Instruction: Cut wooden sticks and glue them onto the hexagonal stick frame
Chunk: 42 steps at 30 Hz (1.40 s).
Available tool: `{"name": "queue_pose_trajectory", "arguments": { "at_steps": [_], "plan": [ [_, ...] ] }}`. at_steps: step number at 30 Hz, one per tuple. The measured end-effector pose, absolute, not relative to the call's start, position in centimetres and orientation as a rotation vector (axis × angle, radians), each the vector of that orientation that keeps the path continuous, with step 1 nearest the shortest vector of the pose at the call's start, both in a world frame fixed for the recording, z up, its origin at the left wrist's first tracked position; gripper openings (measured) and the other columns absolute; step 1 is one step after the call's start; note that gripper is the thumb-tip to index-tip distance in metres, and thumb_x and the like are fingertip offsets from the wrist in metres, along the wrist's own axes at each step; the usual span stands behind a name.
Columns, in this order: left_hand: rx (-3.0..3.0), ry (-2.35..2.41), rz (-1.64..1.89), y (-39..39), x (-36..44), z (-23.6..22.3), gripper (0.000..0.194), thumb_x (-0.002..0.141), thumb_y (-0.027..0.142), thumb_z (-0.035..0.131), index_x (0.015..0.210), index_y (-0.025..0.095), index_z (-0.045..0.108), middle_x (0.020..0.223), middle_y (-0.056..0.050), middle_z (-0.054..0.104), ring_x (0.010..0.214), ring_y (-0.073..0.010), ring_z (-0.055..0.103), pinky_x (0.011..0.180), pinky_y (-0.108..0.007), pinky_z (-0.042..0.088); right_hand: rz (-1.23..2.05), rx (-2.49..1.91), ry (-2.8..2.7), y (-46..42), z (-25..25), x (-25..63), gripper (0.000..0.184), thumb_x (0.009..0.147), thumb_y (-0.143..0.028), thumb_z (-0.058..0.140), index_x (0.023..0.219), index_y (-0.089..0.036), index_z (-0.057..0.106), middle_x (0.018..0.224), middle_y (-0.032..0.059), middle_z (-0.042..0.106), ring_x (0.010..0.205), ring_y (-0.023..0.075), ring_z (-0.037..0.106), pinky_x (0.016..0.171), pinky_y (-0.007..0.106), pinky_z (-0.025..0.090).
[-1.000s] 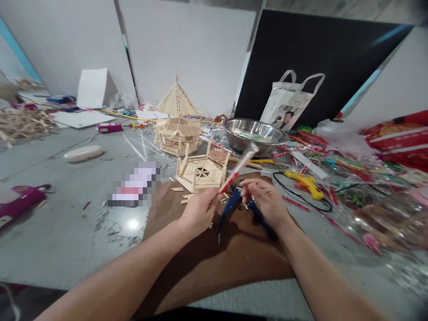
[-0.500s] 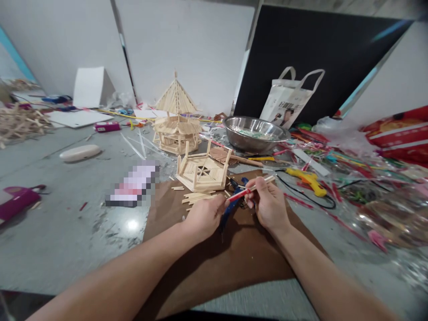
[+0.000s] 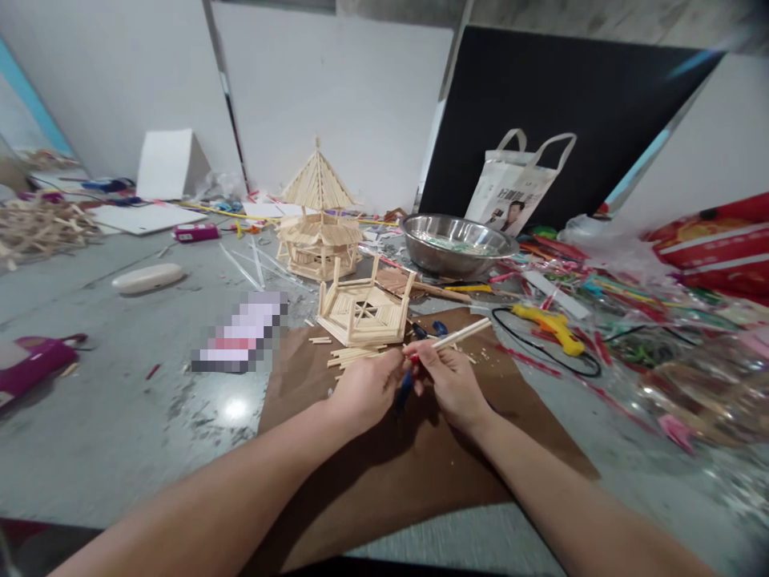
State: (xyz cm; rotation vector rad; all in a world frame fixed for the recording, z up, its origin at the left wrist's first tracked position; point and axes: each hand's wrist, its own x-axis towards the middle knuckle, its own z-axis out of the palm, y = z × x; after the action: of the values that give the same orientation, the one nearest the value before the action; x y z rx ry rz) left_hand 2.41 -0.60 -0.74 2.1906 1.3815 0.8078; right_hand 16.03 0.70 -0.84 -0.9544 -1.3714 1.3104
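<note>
My left hand [image 3: 362,390] and my right hand [image 3: 445,381] meet over a brown cardboard sheet [image 3: 420,457]. Both pinch a thin wooden stick with a red end [image 3: 462,334], which points up and to the right. Blue-handled cutters [image 3: 407,383] lie under the hands, mostly hidden. Just beyond the hands stands a small open frame of wooden sticks [image 3: 364,308], with loose sticks [image 3: 354,353] beside it. Farther back is a finished stick pavilion with a pointed roof [image 3: 318,215].
A steel bowl [image 3: 457,243] stands behind the frame. A yellow glue gun with black cord [image 3: 549,326] lies to the right among coloured sticks and plastic bags [image 3: 678,353]. A white bag [image 3: 520,183], a pink object [image 3: 36,361] and a stick pile [image 3: 36,224] ring the grey table.
The stick tilted down from a steep angle to a flatter one. My right hand left the cutters and moved left to join my left hand on the stick's red end.
</note>
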Motion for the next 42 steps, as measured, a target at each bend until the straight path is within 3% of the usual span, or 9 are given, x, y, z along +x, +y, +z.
{"name": "queue_pose_trajectory", "arguments": {
  "at_steps": [8, 15, 19, 23, 26, 31, 35, 39, 42],
  "plan": [
    [2.229, 1.383, 0.804, -0.4, 2.5, -0.8, 0.034, 0.083, 0.038, 0.021, 0.073, 0.018, 0.048, 0.061, -0.002, 0.054, 0.056, -0.0115, 0.05, 0.052, -0.02, 0.035, 1.29, -0.91, -1.366, 1.3, 0.2, 17.1, 0.029, 0.071, -0.042, 0.05, 0.08, -0.016, 0.059, 0.047, -0.0052, 0.044, 0.036, 0.0044, 0.039, 0.033, 0.016, 0.029],
    [2.276, 1.452, 0.698, -0.3, 2.4, -0.8, 0.037, 0.083, 0.038, 0.019, 0.069, 0.019, 0.047, 0.056, -0.001, 0.05, 0.051, -0.0113, 0.045, 0.05, -0.02, 0.031, 1.138, -0.898, -0.998, 3.2, 1.9, 19.8, 0.037, 0.069, -0.049, 0.047, 0.06, -0.015, 0.057, 0.04, -0.0045, 0.039, 0.033, 0.0048, 0.038, 0.029, 0.016, 0.024],
    [2.301, 1.504, 0.638, -0.2, 2.4, -0.7, 0.037, 0.083, 0.038, 0.02, 0.068, 0.019, 0.048, 0.056, -0.002, 0.051, 0.051, -0.0122, 0.047, 0.051, -0.021, 0.031, 0.947, -0.903, -0.814, 5.1, 2.7, 22.4, 0.036, 0.072, -0.045, 0.043, 0.052, -0.016, 0.051, 0.035, -0.0053, 0.038, 0.027, 0.0045, 0.033, 0.026, 0.018, 0.021],
    [2.315, 1.589, 0.606, 0.0, 2.1, -0.7, 0.033, 0.083, 0.034, 0.023, 0.07, 0.018, 0.05, 0.058, -0.002, 0.054, 0.054, -0.0139, 0.05, 0.049, -0.022, 0.028, 0.787, -0.909, -0.613, 6.7, 2.8, 26.0, 0.036, 0.078, -0.037, 0.033, 0.049, -0.018, 0.045, 0.033, -0.0069, 0.035, 0.024, 0.0044, 0.029, 0.028, 0.019, 0.025],
    [2.223, 1.724, 0.618, 0.2, 2.0, -0.6, 0.033, 0.082, 0.034, 0.024, 0.071, 0.018, 0.051, 0.058, -0.002, 0.053, 0.054, -0.0143, 0.05, 0.047, -0.022, 0.026, 0.735, -0.9, -0.555, 7.4, 2.3, 28.6, 0.038, 0.079, -0.04, 0.029, 0.049, -0.019, 0.042, 0.033, -0.0068, 0.034, 0.024, 0.0051, 0.029, 0.028, 0.02, 0.026],
    [2.014, 1.744, 0.781, 0.6, 1.8, -0.4, 0.031, 0.081, 0.034, 0.026, 0.074, 0.017, 0.051, 0.06, -0.002, 0.052, 0.056, -0.0137, 0.048, 0.051, -0.023, 0.029, 0.726, -0.897, -0.509, 7.7, 1.6, 30.5, 0.039, 0.08, -0.043, 0.026, 0.054, -0.02, 0.043, 0.035, -0.0064, 0.032, 0.028, 0.0052, 0.037, 0.033, 0.021, 0.033],
    [1.854, 1.54, 0.94, 0.2, 2.0, 0.0, 0.03, 0.08, 0.038, 0.031, 0.098, 0.019, 0.044, 0.064, 0.001, 0.053, 0.057, -0.0119, 0.047, 0.054, -0.023, 0.034, 0.68, -0.93, -0.587, 8.0, 1.1, 29.1, 0.032, 0.077, -0.044, 0.035, 0.06, -0.019, 0.046, 0.04, -0.0072, 0.037, 0.032, 0.007, 0.044, 0.039, 0.023, 0.042],
    [1.753, 1.171, 1.017, -0.7, 2.3, 0.6, 0.037, 0.079, 0.038, 0.034, 0.112, 0.02, 0.032, 0.076, 0.0, 0.054, 0.063, -0.0094, 0.047, 0.059, -0.022, 0.038, 0.523, -0.998, -0.918, 7.7, 0.7, 26.7, 0.029, 0.072, -0.047, 0.043, 0.075, -0.019, 0.053, 0.053, -0.0053, 0.048, 0.039, 0.0086, 0.049, 0.043, 0.026, 0.044],
    [1.708, 1.12, 1.047, -0.9, 2.5, 0.5, 0.034, 0.081, 0.037, 0.03, 0.109, 0.019, 0.037, 0.078, -0.001, 0.053, 0.067, -0.0092, 0.047, 0.061, -0.02, 0.038, 0.268, -1.12, -1.397, 6.9, 0.5, 25.4, 0.025, 0.074, -0.039, 0.046, 0.086, -0.021, 0.058, 0.071, 0.0007, 0.056, 0.056, 0.0117, 0.054, 0.058, 0.029, 0.045]
  ]
}}
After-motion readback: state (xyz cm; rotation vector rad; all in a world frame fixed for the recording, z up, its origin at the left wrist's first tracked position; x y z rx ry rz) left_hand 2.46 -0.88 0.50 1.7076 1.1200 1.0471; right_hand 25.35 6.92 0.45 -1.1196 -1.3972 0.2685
